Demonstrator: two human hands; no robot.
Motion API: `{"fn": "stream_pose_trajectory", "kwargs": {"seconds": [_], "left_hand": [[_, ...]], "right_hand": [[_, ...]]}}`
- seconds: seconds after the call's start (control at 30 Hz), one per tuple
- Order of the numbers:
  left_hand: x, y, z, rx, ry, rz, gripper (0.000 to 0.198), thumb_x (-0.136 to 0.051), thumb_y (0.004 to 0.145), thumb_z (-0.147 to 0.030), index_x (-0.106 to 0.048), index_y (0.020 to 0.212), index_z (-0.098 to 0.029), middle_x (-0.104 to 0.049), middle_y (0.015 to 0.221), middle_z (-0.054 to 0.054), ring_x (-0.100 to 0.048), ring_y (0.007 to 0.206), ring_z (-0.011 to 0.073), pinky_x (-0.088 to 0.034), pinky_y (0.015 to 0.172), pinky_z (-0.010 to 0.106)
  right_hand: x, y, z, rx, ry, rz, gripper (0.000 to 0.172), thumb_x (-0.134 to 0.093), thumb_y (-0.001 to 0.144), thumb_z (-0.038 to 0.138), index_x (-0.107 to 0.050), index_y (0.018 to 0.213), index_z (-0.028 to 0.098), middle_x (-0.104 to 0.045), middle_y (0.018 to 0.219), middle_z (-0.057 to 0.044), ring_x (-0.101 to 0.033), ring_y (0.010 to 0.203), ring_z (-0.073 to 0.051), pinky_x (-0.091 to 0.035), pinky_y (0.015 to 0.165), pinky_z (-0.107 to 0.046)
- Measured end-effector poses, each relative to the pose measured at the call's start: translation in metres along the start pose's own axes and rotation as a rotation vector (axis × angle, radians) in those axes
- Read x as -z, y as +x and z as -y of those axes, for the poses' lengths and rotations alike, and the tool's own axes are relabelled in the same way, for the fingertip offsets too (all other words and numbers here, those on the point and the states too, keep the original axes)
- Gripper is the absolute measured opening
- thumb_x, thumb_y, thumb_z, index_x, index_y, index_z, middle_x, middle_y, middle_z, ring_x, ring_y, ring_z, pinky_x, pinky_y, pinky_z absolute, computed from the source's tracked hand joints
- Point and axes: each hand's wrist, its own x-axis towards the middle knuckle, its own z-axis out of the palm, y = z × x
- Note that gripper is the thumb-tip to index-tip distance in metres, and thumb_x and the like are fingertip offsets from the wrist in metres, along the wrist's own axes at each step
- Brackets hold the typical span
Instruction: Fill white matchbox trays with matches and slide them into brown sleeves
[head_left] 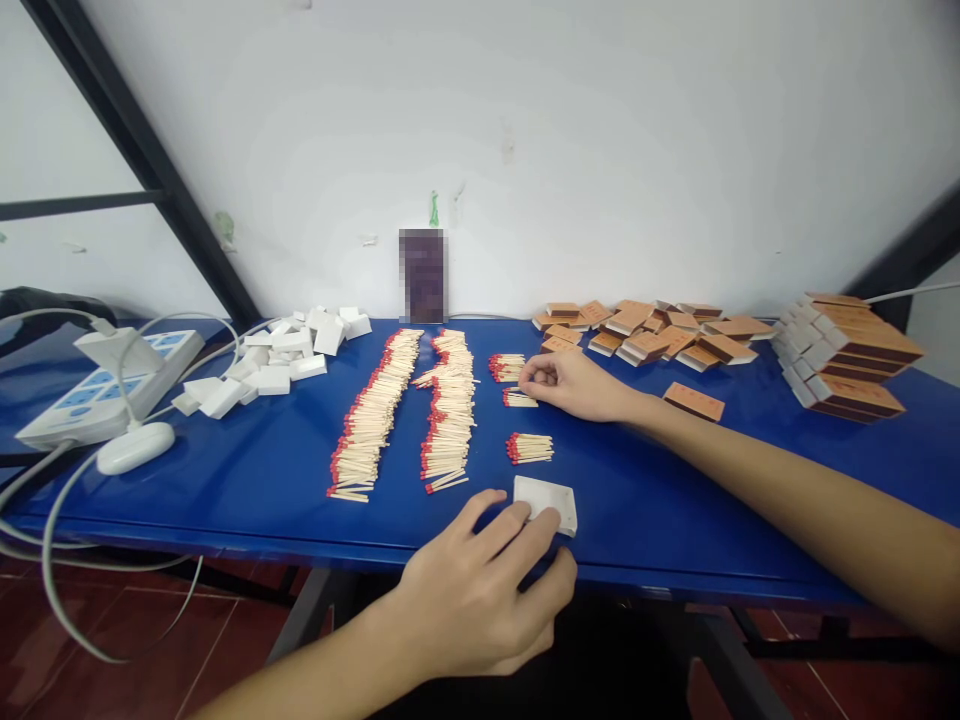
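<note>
My left hand [480,590] rests at the near edge of the blue table [262,480], its fingertips touching an empty white matchbox tray [546,502]. My right hand [574,385] reaches across the table with fingers curled over a small bundle of red-tipped matches [520,398]. Another small bundle [531,447] lies between the hands, and a third [507,366] lies just beyond the right hand. Two long rows of matches [375,415] [448,405] run down the table's middle.
A heap of white inner trays [281,355] lies at the back left. Orange matchbox sleeves [652,335] are scattered at the back right, beside a neat stack [847,355]; one sleeve [694,401] lies alone. A white power strip [105,385] with cables occupies the left end.
</note>
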Motion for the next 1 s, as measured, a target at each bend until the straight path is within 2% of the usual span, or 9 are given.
{"fn": "stream_pose_trajectory", "kwargs": {"seconds": [0.2,0.37,0.7,1.0], "left_hand": [[0.0005,-0.0003,-0.0006,0.003,0.006,0.013,0.025,-0.058,0.087,-0.027,-0.067,0.107,-0.015,-0.066,0.116,0.011,-0.061,0.102,0.0244,-0.048,0.093,0.042],[0.0004,-0.0009,-0.0006,-0.003,-0.005,0.004,0.025,-0.058,0.087,-0.026,-0.067,0.107,-0.015,-0.066,0.115,0.011,-0.061,0.101,0.0244,-0.048,0.092,0.042],[0.0008,-0.0011,-0.0002,-0.001,-0.008,0.017,0.024,-0.056,0.088,-0.026,-0.067,0.107,-0.015,-0.066,0.116,0.011,-0.061,0.101,0.0246,-0.047,0.092,0.042],[0.0002,-0.0008,-0.0006,0.001,-0.008,0.025,0.025,-0.058,0.088,-0.027,-0.066,0.108,-0.015,-0.066,0.116,0.011,-0.061,0.102,0.0243,-0.047,0.093,0.042]], "right_hand": [[-0.0051,0.0031,-0.0017,-0.007,-0.038,-0.078,0.024,-0.057,0.082,0.036,-0.069,0.081,0.015,-0.054,0.054,0.002,-0.046,0.051,-0.013,-0.033,0.053,-0.027],[-0.0078,0.0036,-0.004,-0.009,-0.045,-0.066,0.026,-0.056,0.083,0.037,-0.071,0.083,0.015,-0.053,0.054,0.002,-0.045,0.051,-0.013,-0.033,0.053,-0.027],[-0.0055,0.0003,-0.0053,0.023,-0.017,-0.038,0.019,-0.056,0.083,0.032,-0.066,0.076,0.017,-0.055,0.059,0.002,-0.045,0.053,-0.012,-0.033,0.054,-0.027],[-0.0075,-0.0003,-0.0054,0.064,-0.078,-0.113,0.032,-0.051,0.09,0.039,-0.075,0.093,0.016,-0.058,0.059,0.0,-0.044,0.054,-0.013,-0.032,0.055,-0.027]]}}
